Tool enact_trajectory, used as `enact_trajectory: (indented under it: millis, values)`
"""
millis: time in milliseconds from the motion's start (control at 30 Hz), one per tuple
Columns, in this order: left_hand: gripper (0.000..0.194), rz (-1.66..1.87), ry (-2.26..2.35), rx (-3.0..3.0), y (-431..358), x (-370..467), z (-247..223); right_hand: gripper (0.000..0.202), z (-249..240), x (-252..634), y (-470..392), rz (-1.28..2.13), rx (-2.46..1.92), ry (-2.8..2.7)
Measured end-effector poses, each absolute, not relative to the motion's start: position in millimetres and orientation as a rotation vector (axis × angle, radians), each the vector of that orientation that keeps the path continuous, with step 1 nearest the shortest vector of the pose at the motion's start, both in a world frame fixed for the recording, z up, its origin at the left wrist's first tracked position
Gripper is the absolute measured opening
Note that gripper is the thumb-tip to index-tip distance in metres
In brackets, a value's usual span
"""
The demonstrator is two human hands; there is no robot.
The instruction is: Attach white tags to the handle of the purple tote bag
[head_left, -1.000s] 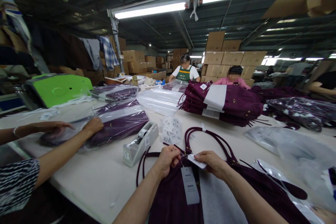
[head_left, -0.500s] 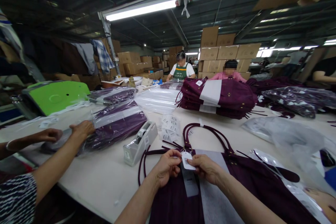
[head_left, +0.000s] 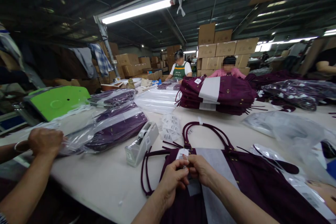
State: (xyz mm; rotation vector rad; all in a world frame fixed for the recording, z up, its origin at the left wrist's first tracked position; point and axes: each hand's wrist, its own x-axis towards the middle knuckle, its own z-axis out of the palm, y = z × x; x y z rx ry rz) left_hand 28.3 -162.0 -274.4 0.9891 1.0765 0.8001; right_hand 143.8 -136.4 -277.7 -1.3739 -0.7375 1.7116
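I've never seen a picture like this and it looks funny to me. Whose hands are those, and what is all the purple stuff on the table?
The camera sits on a person's head, looking down, so the two arms at the bottom are that person's own. The left hand and right hand meet over a purple garment lying flat on the white table. Together they pinch a small white tag at the garment's top edge. Beside them stands a tape dispenser and a little heap of paper tags. Further back is a stack of folded purple garments. The hands at the far left belong to another worker, touching a garment in a clear bag.
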Motion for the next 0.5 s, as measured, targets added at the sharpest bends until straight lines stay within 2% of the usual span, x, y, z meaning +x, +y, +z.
enact_trajectory:
  millis: [133, 267, 333, 500]
  values:
    - [0.052, 0.894, 1.129, 0.973, -150.7, 25.9, -277.1, 0.024, -275.7, 152.6, -143.7, 1.720, -1.405, -0.833]
    - [0.049, 0.937, 1.273, 1.067, -145.0, 14.0, -272.5, 0.012, -274.5, 161.7, -149.1, 1.490, -1.459, -0.900]
    - [0.044, 0.953, 1.404, 1.256, -146.6, 3.8, -267.5, 0.006, -274.4, 166.6, -150.3, 1.393, -1.464, -0.909]
    - [0.041, 1.101, 1.719, 1.954, -166.5, -26.2, -264.0, 0.013, -272.8, 185.0, -150.7, 1.137, -1.647, -1.162]
